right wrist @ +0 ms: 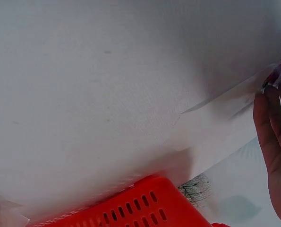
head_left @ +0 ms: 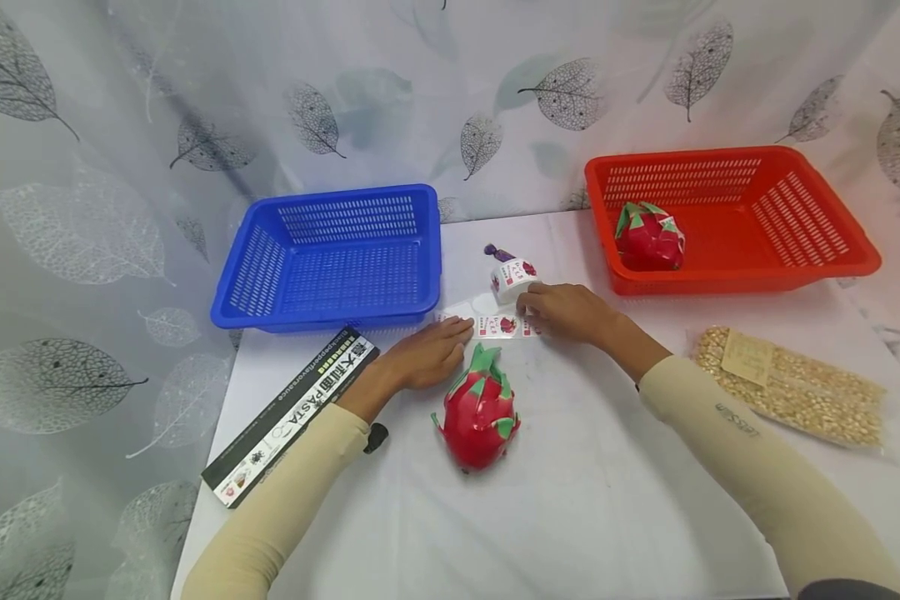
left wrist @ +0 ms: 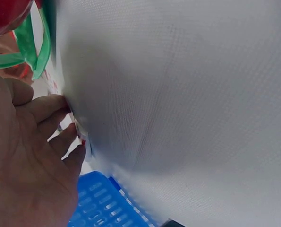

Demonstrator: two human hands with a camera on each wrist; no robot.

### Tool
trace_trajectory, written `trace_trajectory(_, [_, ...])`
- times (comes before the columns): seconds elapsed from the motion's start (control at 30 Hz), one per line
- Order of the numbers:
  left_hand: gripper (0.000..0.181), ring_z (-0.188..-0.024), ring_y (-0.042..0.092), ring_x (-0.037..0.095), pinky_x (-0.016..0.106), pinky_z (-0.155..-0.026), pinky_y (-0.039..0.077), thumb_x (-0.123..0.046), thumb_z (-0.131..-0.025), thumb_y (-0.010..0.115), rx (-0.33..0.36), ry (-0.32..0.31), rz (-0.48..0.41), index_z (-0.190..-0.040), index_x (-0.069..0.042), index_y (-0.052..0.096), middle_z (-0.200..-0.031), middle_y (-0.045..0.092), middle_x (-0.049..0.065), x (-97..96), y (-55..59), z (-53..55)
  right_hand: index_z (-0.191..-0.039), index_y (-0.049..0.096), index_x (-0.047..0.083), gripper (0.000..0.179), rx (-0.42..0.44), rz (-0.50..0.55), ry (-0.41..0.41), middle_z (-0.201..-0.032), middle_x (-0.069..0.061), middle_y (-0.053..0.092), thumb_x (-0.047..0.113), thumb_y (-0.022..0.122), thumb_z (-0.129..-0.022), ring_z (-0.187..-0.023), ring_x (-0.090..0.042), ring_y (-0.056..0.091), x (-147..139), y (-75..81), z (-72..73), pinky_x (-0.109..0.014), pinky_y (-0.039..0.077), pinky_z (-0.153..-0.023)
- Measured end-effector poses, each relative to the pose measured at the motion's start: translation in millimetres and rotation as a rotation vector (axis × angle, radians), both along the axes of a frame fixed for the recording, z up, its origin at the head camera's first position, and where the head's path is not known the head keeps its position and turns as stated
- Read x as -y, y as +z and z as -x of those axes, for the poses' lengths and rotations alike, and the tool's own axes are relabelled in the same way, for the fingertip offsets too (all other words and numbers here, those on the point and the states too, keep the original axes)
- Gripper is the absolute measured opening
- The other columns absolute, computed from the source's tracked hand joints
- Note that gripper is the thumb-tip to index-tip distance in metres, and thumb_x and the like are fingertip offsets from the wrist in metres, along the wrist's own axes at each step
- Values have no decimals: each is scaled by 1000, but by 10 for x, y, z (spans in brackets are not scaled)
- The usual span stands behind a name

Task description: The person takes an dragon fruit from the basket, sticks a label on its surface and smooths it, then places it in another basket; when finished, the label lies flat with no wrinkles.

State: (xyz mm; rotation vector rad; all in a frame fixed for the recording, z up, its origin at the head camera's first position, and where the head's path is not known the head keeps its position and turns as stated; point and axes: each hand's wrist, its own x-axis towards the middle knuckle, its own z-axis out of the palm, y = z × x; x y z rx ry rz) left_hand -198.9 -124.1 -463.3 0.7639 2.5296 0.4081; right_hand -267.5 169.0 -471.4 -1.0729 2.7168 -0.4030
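Note:
In the head view, a strip of dragon fruit labels [head_left: 497, 326] runs from a label roll [head_left: 513, 279] across the white table. My left hand [head_left: 438, 353] rests its nearly straight fingers on the strip's left end. At the right end, beside the roll, the fingertips of my right hand [head_left: 570, 312] pinch the label strip; the thumb is hidden. A red dragon fruit [head_left: 480, 421] with green leaves lies just in front of the strip, close to the left hand. In the left wrist view its green leaves [left wrist: 42, 45] hang near the thumb side.
A blue basket [head_left: 330, 321] stands back left, a red basket [head_left: 742, 279] back right with another dragon fruit [head_left: 651, 237] inside. A pasta box [head_left: 288, 417] lies by the left arm. A bag of pale kernels [head_left: 810, 396] is at the right. A purple-wrapped candy [head_left: 499, 252] lies behind the roll.

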Motion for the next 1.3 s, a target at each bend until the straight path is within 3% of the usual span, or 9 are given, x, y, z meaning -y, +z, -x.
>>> trace_trajectory(0.2, [57, -165, 13, 23, 40, -133, 14, -29, -114, 28, 10, 0, -12, -167, -11, 31, -176, 24, 2, 6, 5, 8, -124, 69, 16, 27, 77, -44, 14, -132, -9, 67, 19, 76, -98, -111, -28, 68, 35, 41, 60, -44, 62, -91])
trace_trajectory(0.47, [57, -165, 13, 22, 40, -133, 14, -30, -114, 28, 15, 17, -15, -167, -12, 31, -176, 24, 2, 7, 3, -2, -124, 64, 16, 30, 131, -61, -22, -117, -3, 67, 22, 77, -98, -105, -23, 65, 66, 40, 98, -39, 60, -86])
trace_trajectory(0.57, [57, -165, 13, 22, 39, -133, 14, -29, -113, 28, 6, 13, -12, -167, -12, 32, -176, 24, 2, 5, -7, -4, -129, 65, 17, 34, 146, -46, -44, -122, -3, 68, 24, 77, -97, -109, -24, 66, 52, 22, 102, -41, 61, -90])
trace_trajectory(0.7, [57, -165, 13, 21, 39, -133, 14, -30, -113, 27, 10, 18, -14, -167, -12, 32, -177, 23, 1, 5, -17, -3, -132, 73, 18, 38, 76, -16, -16, -129, -6, 70, 25, 80, -95, -112, -26, 70, -8, -6, 67, -44, 62, -90])
trace_trajectory(0.83, [57, -165, 12, 22, 39, -134, 13, -29, -113, 27, 3, 5, -6, -167, -12, 31, -177, 23, 2, 5, -10, 0, -125, 80, 18, 35, -64, 17, 54, -122, -7, 75, 25, 85, -92, -104, -26, 75, -78, -39, 15, -41, 64, -85])
trace_trajectory(0.93, [57, -165, 12, 22, 39, -133, 13, -29, -113, 27, 1, 5, -4, -167, -12, 31, -177, 23, 2, 1, 0, 0, -121, 81, 17, 31, -121, 41, 80, -115, -5, 76, 24, 86, -90, -96, -23, 76, -95, -52, 8, -38, 64, -81])
trace_trajectory(1.17, [57, -165, 12, 22, 39, -133, 13, -29, -113, 28, 11, 12, -12, -168, -12, 30, -177, 23, 2, -2, -1, -8, -117, 76, 15, 27, -107, 39, 79, -109, -3, 75, 19, 85, -92, -88, -22, 72, -41, -22, 17, -36, 63, -77])
trace_trajectory(1.3, [57, -165, 12, 22, 39, -133, 14, -28, -113, 29, -3, -3, -3, -167, -12, 31, -177, 23, 2, -6, -6, -6, -119, 75, 14, 27, -83, 34, 23, -112, -3, 74, 22, 82, -94, -90, -20, 72, -96, -32, -6, -35, 63, -79])
